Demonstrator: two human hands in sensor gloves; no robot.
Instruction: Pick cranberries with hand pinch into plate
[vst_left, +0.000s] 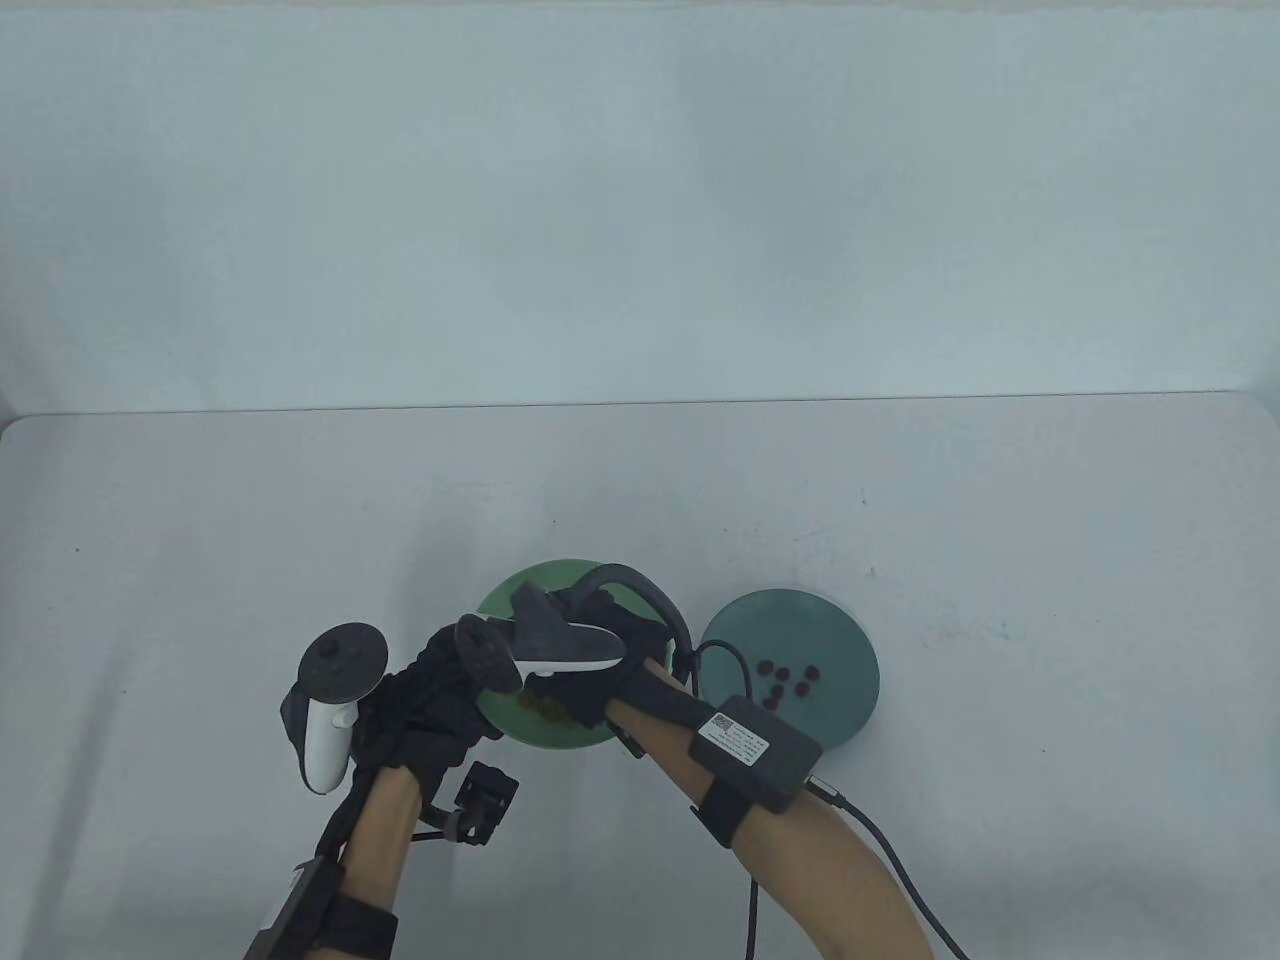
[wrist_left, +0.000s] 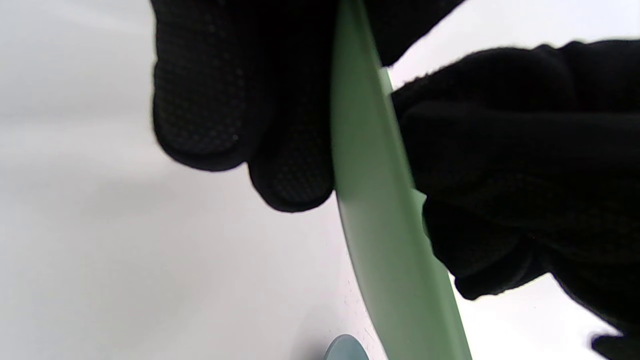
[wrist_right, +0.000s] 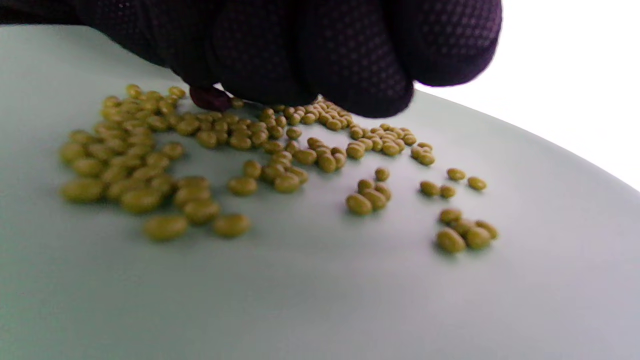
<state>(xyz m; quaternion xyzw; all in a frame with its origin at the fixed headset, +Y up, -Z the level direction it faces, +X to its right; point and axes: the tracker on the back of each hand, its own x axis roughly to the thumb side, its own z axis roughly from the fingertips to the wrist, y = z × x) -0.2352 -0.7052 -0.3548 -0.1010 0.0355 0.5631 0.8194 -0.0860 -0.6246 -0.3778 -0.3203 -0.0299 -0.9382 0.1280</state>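
Observation:
My left hand (vst_left: 478, 695) grips the near left rim of a light green plate (vst_left: 520, 592); in the left wrist view the hand (wrist_left: 362, 170) has fingers on one side of the rim (wrist_left: 385, 240) and the thumb on the other. My right hand (vst_left: 572, 688) reaches down into this plate. In the right wrist view its bunched fingertips (wrist_right: 300, 85) pinch a dark red cranberry (wrist_right: 210, 98) lying among many small green beans (wrist_right: 280, 165) on the plate (wrist_right: 320, 300). A dark teal plate (vst_left: 800, 618) to the right holds several cranberries (vst_left: 790, 682).
The two plates stand side by side near the table's front middle. A cable (vst_left: 900, 880) runs from my right forearm toward the bottom edge. The teal plate's edge also shows in the left wrist view (wrist_left: 345, 351).

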